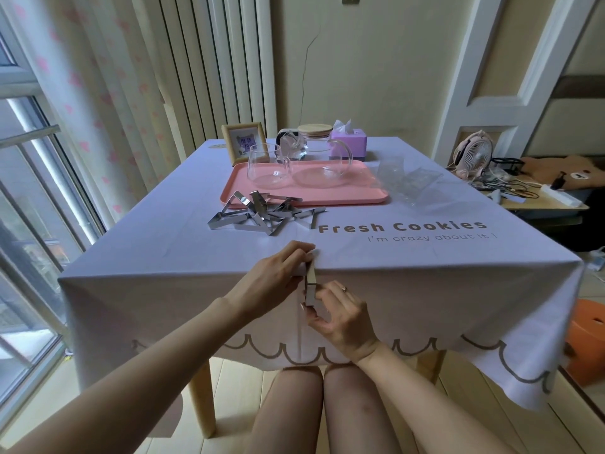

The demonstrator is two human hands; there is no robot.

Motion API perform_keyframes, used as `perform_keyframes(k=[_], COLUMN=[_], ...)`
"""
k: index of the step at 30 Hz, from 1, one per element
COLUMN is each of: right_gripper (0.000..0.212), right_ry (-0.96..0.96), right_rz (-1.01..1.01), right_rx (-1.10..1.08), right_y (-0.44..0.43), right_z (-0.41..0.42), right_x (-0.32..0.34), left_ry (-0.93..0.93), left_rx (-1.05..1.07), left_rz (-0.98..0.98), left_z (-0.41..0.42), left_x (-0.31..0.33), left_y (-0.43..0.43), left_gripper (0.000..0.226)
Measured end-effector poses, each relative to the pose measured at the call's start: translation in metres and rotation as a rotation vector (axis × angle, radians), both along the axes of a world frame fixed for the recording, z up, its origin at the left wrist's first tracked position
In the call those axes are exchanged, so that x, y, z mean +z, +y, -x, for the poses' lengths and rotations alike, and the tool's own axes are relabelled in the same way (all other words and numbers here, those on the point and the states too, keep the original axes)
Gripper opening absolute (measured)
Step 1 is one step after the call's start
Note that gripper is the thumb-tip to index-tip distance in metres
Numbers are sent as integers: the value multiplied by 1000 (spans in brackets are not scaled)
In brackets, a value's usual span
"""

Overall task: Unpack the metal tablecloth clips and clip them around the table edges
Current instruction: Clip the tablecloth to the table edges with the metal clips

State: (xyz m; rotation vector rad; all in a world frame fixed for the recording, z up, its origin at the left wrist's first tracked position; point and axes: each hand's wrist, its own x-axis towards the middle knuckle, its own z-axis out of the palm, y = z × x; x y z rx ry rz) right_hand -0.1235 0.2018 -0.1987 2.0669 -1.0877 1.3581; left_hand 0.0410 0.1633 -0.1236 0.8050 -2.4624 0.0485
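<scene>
A metal tablecloth clip [310, 287] sits at the middle of the table's near edge, over the lilac tablecloth [425, 276]. My left hand [278, 273] grips its upper part from the left, fingers on the table top. My right hand [340, 317] pinches its lower end from below and right. A pile of several loose metal clips [265, 216] lies on the cloth just in front of the pink tray. The empty clear plastic packaging [404, 181] lies to the right of the tray.
The pink tray [370, 194] carries a glass cup [266, 165] and a glass teapot [319, 158]. Behind stand a photo frame [244, 139] and a purple tissue box [348, 142]. A side desk with a fan [474, 155] and cables is right; an orange stool [586, 339] stands lower right.
</scene>
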Motion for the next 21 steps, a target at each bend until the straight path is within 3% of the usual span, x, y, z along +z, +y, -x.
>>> perform_keyframes(k=[8,16,21], right_gripper=[12,13,14], right_ry=[-6,-4,-24], right_rz=[-58,-5,24], right_rx=[-9,-113,-133], right_y=[-7,1,0], right_z=[4,2,0], right_x=[3,11,9], left_ry=[-26,-29,-44], left_rx=[-4,-60,-45], left_rz=[-10,-195,-176], left_z=[0,-7,-6], left_x=[1,15,8], left_y=[0,5,0], left_gripper=[36,60,63])
